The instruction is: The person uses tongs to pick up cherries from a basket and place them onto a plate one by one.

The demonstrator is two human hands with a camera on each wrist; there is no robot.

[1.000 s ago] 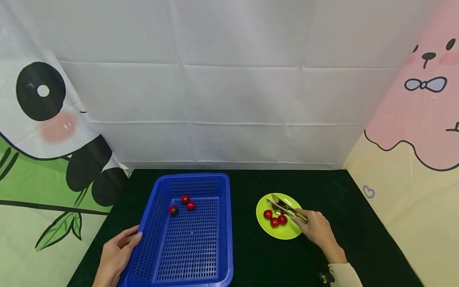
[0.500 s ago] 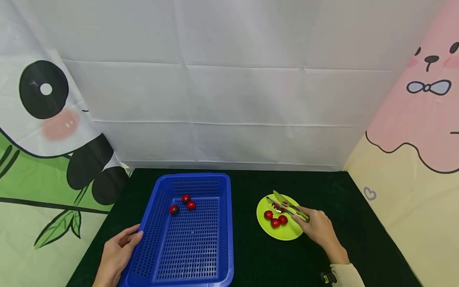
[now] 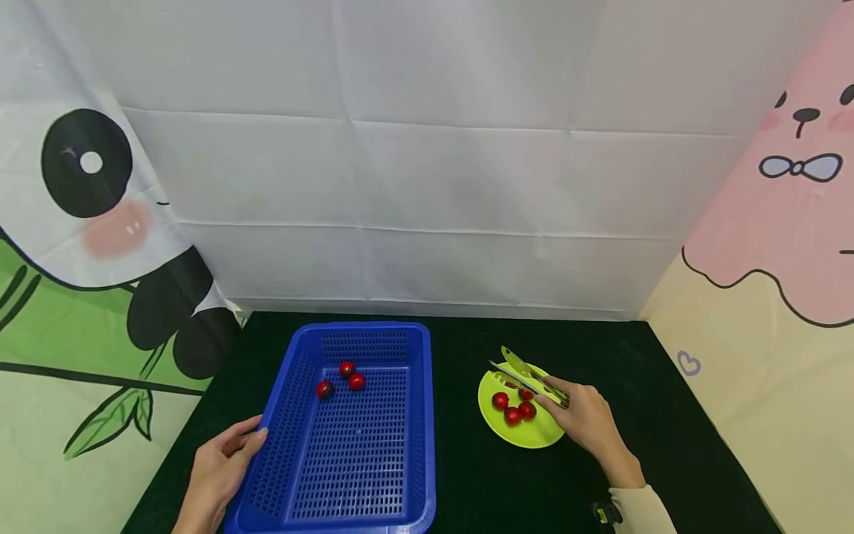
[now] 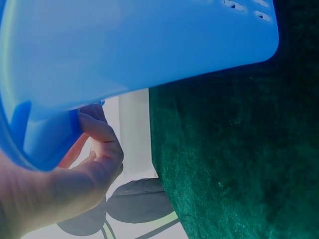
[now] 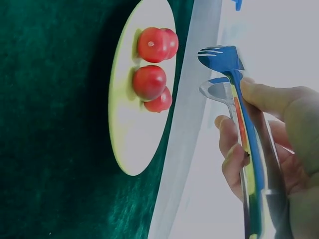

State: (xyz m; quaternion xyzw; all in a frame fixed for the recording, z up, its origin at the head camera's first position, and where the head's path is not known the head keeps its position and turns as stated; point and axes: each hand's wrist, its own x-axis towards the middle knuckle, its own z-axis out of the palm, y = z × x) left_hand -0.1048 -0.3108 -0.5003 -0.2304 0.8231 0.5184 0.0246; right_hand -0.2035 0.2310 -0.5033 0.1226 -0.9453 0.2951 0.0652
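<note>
In the head view my left hand (image 3: 223, 471) grips the left rim of a blue plastic basket (image 3: 428, 445), its thumb lying along the rim. Three cherry tomatoes (image 3: 356, 381) lie in the far part of this basket. My right hand (image 3: 587, 419) holds metal tongs (image 3: 537, 377), with one fork-shaped end and one spoon-shaped end (image 5: 219, 92). The ends stand apart above a lime-green plate (image 3: 523, 437), and no tomato shows between them in the right wrist view. Several cherry tomatoes (image 5: 149, 82) sit on this plate. The tongs partly cover its far side in the head view.
Dark green cloth (image 3: 460, 475) covers the table. A white curtain (image 3: 427, 267) hangs behind it, with printed cloth panels at the left and right. The basket stands on the left, the plate on the right, with cloth between them.
The tongs have risen a little and their tips have shifted away from the plate's tomatoes. One tomato formerly behind them shows better. My left hand keeps its place on the basket.
</note>
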